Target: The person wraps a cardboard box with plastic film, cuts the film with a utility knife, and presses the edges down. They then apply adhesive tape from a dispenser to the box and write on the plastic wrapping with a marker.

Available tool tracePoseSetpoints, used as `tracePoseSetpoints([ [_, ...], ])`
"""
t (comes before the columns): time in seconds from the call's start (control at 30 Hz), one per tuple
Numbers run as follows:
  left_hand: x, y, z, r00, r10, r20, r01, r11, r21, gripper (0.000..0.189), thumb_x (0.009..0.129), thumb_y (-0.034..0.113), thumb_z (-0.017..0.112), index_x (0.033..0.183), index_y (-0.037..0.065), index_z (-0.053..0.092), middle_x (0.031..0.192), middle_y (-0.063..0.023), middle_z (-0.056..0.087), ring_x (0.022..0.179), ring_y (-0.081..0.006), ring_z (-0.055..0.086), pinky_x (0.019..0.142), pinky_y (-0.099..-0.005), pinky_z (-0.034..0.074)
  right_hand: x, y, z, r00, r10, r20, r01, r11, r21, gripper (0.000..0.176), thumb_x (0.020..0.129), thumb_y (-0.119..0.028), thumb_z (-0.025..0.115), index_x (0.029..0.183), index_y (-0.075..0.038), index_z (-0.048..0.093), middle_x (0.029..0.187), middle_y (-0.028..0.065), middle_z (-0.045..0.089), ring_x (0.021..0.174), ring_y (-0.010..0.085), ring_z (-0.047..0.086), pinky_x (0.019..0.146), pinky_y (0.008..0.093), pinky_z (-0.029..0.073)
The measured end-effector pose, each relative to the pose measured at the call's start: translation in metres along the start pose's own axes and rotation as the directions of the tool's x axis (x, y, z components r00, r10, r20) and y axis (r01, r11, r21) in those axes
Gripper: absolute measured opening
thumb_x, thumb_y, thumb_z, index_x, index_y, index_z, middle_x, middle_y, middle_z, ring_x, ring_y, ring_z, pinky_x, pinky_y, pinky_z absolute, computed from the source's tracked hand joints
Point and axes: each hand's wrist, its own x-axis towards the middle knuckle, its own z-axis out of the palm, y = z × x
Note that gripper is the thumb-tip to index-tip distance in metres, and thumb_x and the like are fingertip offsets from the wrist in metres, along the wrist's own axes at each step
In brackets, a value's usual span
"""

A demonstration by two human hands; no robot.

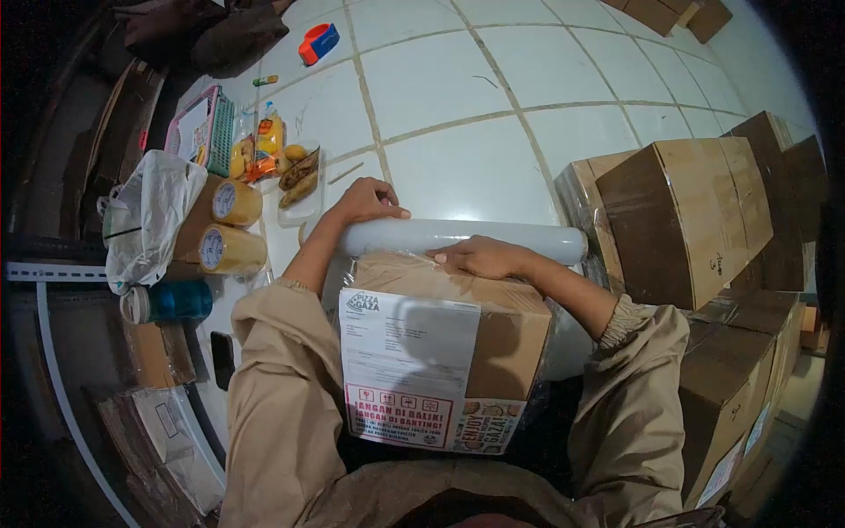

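A cardboard box (506, 365) is tilted in front of me, with clear film over parts of it and a printed white sheet (409, 352) on its near side. Along its far edge lies a thick roll of stretch film (519, 236). My left hand (368, 201) is at the roll's left part, its fingers curled over the far side and the thumb along the top; the fingertips are partly hidden. Nothing is held in my right hand (484, 257), which lies with fingers stretched out on the box's upper edge, beside the roll.
Stacked cardboard boxes (687, 211) stand at the right. On the left are tape rolls (233, 251), a white plastic bag (154, 211), a blue bottle (180, 301), a phone (222, 359), a clear food tray (304, 207) and a basket (220, 132). White tiled floor (440, 88) extends ahead.
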Motion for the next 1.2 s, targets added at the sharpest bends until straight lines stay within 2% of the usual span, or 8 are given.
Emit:
tracePoseSetpoints([
  [0.13,-0.013,0.009,-0.003,0.985,0.146,-0.095,-0.124,0.970,0.209,0.045,0.059,0.042,0.073,0.080,0.004,0.065,0.078,-0.0076,0.062,0.075,-0.0185,0.057,0.067,-0.0297,0.046,-0.004,0.005,0.001,0.999,-0.001,-0.032,0.001,1.000,0.000,0.057,0.087,-0.052,0.030,0.121,-0.010,0.048,0.120,0.0172,0.049,0.110,0.0347,0.045,0.095,0.0369,0.033],
  [0.2,-0.038,-0.007,-0.018,0.923,0.298,-0.244,-0.315,0.948,-0.034,0.024,0.070,0.023,0.064,0.084,0.003,0.064,0.083,-0.0080,0.061,0.079,-0.0192,0.057,0.069,-0.0309,0.046,0.000,0.009,0.004,0.999,-0.019,-0.046,0.020,1.000,0.007,0.056,0.087,-0.052,0.030,0.121,-0.010,0.049,0.120,0.0170,0.049,0.110,0.0345,0.045,0.095,0.0370,0.033],
  [0.27,-0.073,-0.022,-0.046,0.933,0.097,-0.346,-0.079,0.995,0.067,0.019,0.070,0.003,0.055,0.087,0.004,0.064,0.088,-0.0088,0.060,0.081,-0.0196,0.056,0.071,-0.0307,0.046,-0.001,0.008,0.002,0.999,0.040,0.000,-0.040,0.999,0.016,0.056,0.088,-0.051,0.029,0.123,-0.011,0.046,0.121,0.0167,0.048,0.111,0.0351,0.045,0.096,0.0375,0.033],
  [0.47,-0.089,-0.124,-0.066,0.949,0.054,-0.310,-0.077,0.995,-0.063,0.033,0.063,-0.008,0.054,0.088,0.010,0.066,0.088,-0.0081,0.060,0.077,-0.0196,0.057,0.069,-0.0301,0.047,-0.006,-0.001,0.002,0.999,0.032,0.008,-0.033,0.996,0.085,0.053,0.089,-0.048,0.030,0.125,-0.012,0.044,0.122,0.0165,0.048,0.112,0.0348,0.044,0.097,0.0373,0.032],
  [0.67,-0.101,-0.094,-0.075,0.937,-0.069,-0.342,0.182,0.933,0.310,0.024,0.066,0.012,0.064,0.088,0.017,0.068,0.080,-0.0072,0.063,0.071,-0.0228,0.059,0.068,-0.0351,0.046,-0.006,0.000,0.005,0.998,0.059,0.009,-0.059,0.992,0.113,0.050,0.090,-0.046,0.031,0.126,-0.015,0.043,0.124,0.0151,0.046,0.115,0.0302,0.043,0.097,0.0351,0.032],
  [0.8,-0.073,-0.068,-0.074,0.934,0.071,-0.351,0.046,0.948,0.314,0.024,0.063,0.023,0.067,0.086,0.017,0.068,0.076,-0.0086,0.064,0.072,-0.0252,0.060,0.068,-0.0364,0.047,-0.001,0.008,0.009,0.998,0.060,0.006,-0.060,0.992,0.113,0.050,0.090,-0.046,0.030,0.126,-0.014,0.043,0.124,0.0157,0.046,0.114,0.0299,0.044,0.097,0.0353,0.032],
  [0.87,-0.049,-0.046,-0.066,0.978,-0.087,-0.187,0.203,0.573,0.794,0.026,0.060,0.025,0.069,0.082,0.012,0.067,0.077,-0.0114,0.064,0.074,-0.0266,0.061,0.070,-0.0367,0.047,-0.001,0.011,0.007,0.996,0.073,0.050,-0.075,0.996,0.051,0.050,0.090,-0.045,0.029,0.126,-0.011,0.042,0.124,0.0164,0.045,0.113,0.0300,0.044,0.097,0.0352,0.031],
  [1.2,-0.037,-0.080,-0.067,0.912,-0.063,-0.406,0.358,0.608,0.709,0.026,0.062,0.028,0.070,0.074,0.006,0.066,0.081,-0.0122,0.063,0.080,-0.0262,0.061,0.069,-0.0381,0.048,-0.003,0.009,-0.002,0.994,-0.077,0.074,0.069,0.992,0.104,0.052,0.091,-0.043,0.030,0.128,-0.006,0.039,0.131,0.0133,0.040,0.119,0.0254,0.038,0.101,0.0327,0.025],
])
